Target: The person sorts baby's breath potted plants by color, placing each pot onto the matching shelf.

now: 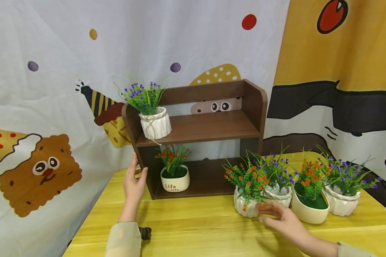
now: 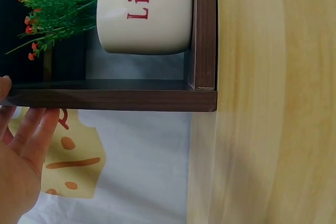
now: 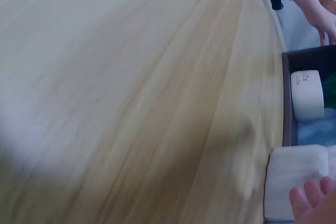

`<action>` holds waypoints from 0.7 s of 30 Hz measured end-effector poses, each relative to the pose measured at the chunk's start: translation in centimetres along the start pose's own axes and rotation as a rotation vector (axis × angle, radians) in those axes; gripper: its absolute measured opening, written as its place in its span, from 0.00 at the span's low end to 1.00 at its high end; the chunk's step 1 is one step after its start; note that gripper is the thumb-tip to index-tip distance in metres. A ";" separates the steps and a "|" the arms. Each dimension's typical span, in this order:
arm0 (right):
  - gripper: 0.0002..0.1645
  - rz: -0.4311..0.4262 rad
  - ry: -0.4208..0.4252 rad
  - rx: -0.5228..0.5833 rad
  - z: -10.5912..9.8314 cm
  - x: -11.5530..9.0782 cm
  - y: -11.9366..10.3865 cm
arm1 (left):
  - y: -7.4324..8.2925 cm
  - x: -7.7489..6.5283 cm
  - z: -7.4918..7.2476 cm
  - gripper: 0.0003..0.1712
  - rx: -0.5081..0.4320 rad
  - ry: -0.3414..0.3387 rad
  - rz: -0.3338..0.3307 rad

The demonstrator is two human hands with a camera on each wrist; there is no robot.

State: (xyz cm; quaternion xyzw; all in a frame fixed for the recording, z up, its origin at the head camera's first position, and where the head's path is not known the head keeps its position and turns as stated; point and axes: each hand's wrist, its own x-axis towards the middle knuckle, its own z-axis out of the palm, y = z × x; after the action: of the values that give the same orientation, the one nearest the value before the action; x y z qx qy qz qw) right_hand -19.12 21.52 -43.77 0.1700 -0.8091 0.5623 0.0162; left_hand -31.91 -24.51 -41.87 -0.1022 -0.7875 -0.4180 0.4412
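A dark brown two-tier shelf (image 1: pixel 212 125) stands on the wooden table. My left hand (image 1: pixel 135 184) holds its left side panel (image 2: pixel 115 99), thumb at the front edge and fingers along the outside. On the lower tier sits a cream "Life" pot (image 1: pixel 175 180) with red flowers. A white pleated pot (image 1: pixel 155 123) with purple flowers and a twine bow stands at the upper tier's left end. My right hand (image 1: pixel 283 217) is at the right side of a white pot (image 1: pixel 245 204) with orange-red flowers, fingers extended and fingertips right at its wall.
Right of that pot stand a white pot (image 1: pixel 278 194) with purple flowers, a cream pot (image 1: pixel 310 210) with red flowers and another white pot (image 1: pixel 342 201) with purple flowers. A printed cloth (image 1: pixel 67 92) hangs behind the table (image 1: pixel 186 225). A black device (image 1: pixel 145 233) sits at my left wrist.
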 end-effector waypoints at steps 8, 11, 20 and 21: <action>0.41 0.103 0.080 -0.037 -0.7 0.6 -0.8 | 0.0 -0.5 -0.3 0.41 -0.011 0.003 -0.035; 0.44 0.127 0.054 -0.047 -0.6 0.9 -0.8 | -0.1 -0.7 -0.3 0.41 -0.002 0.008 -0.043; 0.50 0.159 0.076 -0.077 0.2 1.1 -0.6 | -0.1 -0.2 0.1 0.41 0.013 0.022 0.014; 0.51 0.155 0.081 -0.079 0.3 1.1 -0.6 | -0.1 -0.1 0.2 0.41 0.014 0.022 0.018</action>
State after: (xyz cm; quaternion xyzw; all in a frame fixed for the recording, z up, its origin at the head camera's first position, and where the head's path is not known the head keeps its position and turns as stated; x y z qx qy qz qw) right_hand -19.91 20.77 -43.07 0.0834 -0.8402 0.5357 0.0120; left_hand -32.02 -24.46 -42.07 -0.1015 -0.7845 -0.4096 0.4543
